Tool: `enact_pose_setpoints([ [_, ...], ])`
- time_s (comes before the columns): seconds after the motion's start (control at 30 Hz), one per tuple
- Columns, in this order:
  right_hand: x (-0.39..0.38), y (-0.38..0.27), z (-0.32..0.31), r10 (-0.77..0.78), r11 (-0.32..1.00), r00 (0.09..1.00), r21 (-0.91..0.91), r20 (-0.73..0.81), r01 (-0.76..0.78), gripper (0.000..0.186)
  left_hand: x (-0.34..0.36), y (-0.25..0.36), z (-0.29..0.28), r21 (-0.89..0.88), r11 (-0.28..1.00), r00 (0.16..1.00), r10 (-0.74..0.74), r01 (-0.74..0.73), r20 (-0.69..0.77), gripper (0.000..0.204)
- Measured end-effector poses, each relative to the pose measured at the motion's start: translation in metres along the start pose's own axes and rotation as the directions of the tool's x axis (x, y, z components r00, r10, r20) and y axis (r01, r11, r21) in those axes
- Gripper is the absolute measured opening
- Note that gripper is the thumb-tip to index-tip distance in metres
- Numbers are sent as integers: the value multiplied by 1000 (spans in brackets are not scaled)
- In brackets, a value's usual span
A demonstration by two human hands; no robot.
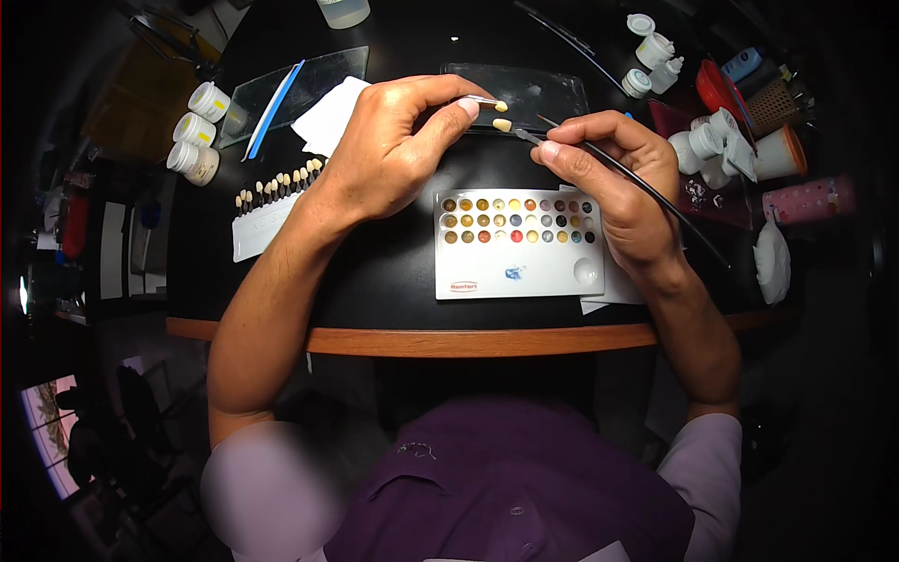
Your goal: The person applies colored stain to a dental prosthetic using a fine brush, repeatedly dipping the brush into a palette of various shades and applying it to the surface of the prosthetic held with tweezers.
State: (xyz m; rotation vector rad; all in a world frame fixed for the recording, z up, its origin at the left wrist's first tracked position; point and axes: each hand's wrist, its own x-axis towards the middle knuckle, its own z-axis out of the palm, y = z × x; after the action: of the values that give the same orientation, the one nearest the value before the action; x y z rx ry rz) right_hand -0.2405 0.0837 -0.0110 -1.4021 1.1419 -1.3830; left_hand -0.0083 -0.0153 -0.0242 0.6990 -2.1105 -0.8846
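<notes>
My left hand [393, 131] is closed, thumb and forefinger pinching a thin metal-coloured holder [481, 99] with a small cream tooth-shaped piece [502, 107] at its tip. Just below that piece, not visibly touching it, is a tooth shade tab [503, 125] on a grey stem. My right hand [609, 169] pinches this stem between thumb and fingers. It also holds a slim black-handled brush [660, 199], whose dark pointed tip is up near the fingers and whose handle slants down to the right. Below the hands lies a white palette [520, 267] with rows of coloured paint wells.
A shade guide [267, 225] with several tabs lies at left, near white jars [194, 129]. Behind are glass slabs [552, 94], white paper [328, 117] and a blue-and-white strip [273, 110]. Small bottles [655, 49], a red bowl [716, 89] and a pink cylinder [810, 201] crowd the right.
</notes>
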Motion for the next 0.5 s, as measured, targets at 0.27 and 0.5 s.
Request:
enact_pose_setpoints([
  [0.27,1,2,-6,-33,999,999,0,-3,33,11,3,17,-38,92,994,998,-61,58,33,50],
  [0.5,2,0,-2,51,980,997,-196,54,-40,8,1,6,-57,248,965,989,-114,88,94,51],
])
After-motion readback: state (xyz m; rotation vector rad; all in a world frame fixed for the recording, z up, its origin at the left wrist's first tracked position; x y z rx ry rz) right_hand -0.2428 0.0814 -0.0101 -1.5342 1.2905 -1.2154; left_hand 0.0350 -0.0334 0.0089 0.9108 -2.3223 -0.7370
